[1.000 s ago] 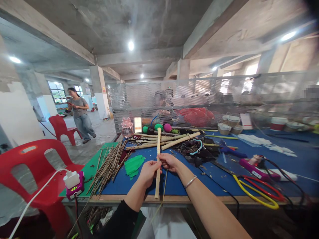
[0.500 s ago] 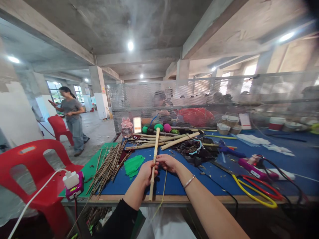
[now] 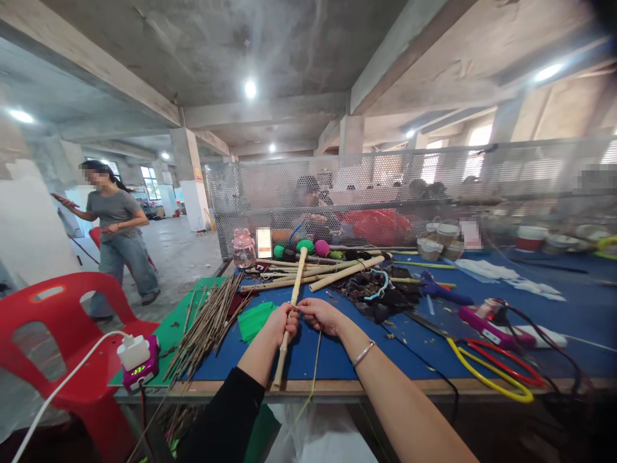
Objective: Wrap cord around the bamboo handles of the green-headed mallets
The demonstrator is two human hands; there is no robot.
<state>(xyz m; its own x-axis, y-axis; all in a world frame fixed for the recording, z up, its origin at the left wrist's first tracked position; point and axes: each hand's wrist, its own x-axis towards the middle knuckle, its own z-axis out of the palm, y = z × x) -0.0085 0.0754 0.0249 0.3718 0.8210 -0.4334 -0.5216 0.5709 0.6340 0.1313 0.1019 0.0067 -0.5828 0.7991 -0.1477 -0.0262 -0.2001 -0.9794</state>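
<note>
My left hand is wrapped round a pale bamboo stick near its middle. Held at a slant above the blue table, the stick points its far end toward the coloured yarn balls at the back. Just right of it, my right hand is closed in a pinch close to the left hand's fingertips. A thin pale-green strip hangs below that hand and runs over the table's front edge; its upper end is hidden by the fingers.
Thin brown twigs and green cloth lie left. Behind are bamboo poles and yarn balls. Scissors with yellow and red handles and a purple power strip lie right. A person walks beyond a red chair.
The stick's near end has swung left, so it slants more. My right hand's fingers have come up beside the stick at its right. The person in the background has moved left and nearer.
</note>
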